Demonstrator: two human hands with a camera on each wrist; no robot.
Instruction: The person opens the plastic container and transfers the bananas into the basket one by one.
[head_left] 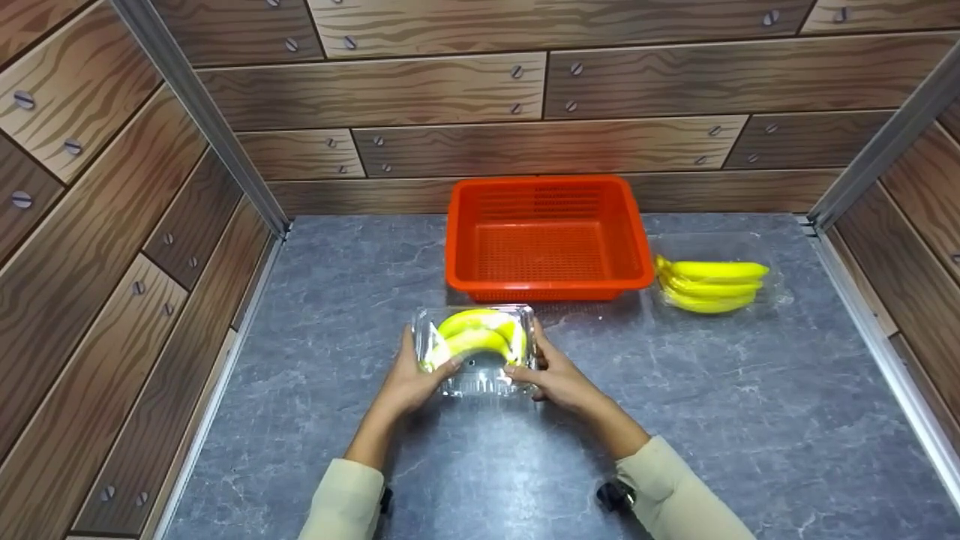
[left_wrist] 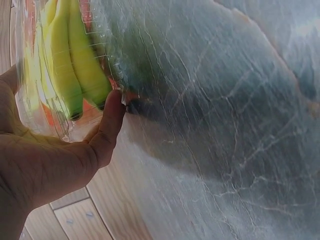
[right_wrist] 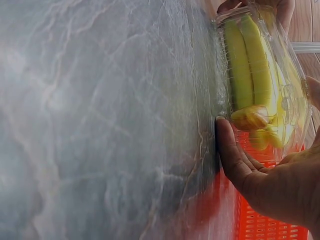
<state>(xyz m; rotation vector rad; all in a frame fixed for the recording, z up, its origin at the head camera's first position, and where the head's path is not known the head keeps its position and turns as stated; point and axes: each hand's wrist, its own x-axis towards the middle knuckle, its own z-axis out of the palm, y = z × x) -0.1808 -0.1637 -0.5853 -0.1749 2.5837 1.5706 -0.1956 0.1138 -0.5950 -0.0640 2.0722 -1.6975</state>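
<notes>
A clear plastic clamshell box [head_left: 480,386] with yellow bananas [head_left: 474,341] inside is held between both hands in the head view. My left hand [head_left: 412,379] grips its left side, thumb on top. On the opposite side my right hand [head_left: 559,375] grips it the same way. The left wrist view shows the bananas [left_wrist: 65,60] through the plastic, with the left hand [left_wrist: 55,155] curled around the box's edge. In the right wrist view the right hand [right_wrist: 270,180] holds the box near the bananas' stem end [right_wrist: 252,117].
Behind the box stands a red-orange plastic basket [head_left: 551,287] with perforated walls. To its right, another bunch of bananas [head_left: 712,289] lies in clear plastic packaging [head_left: 772,281] on the grey marbled table [head_left: 330,300]. Wood-patterned panels [head_left: 450,90] wall in the back and sides.
</notes>
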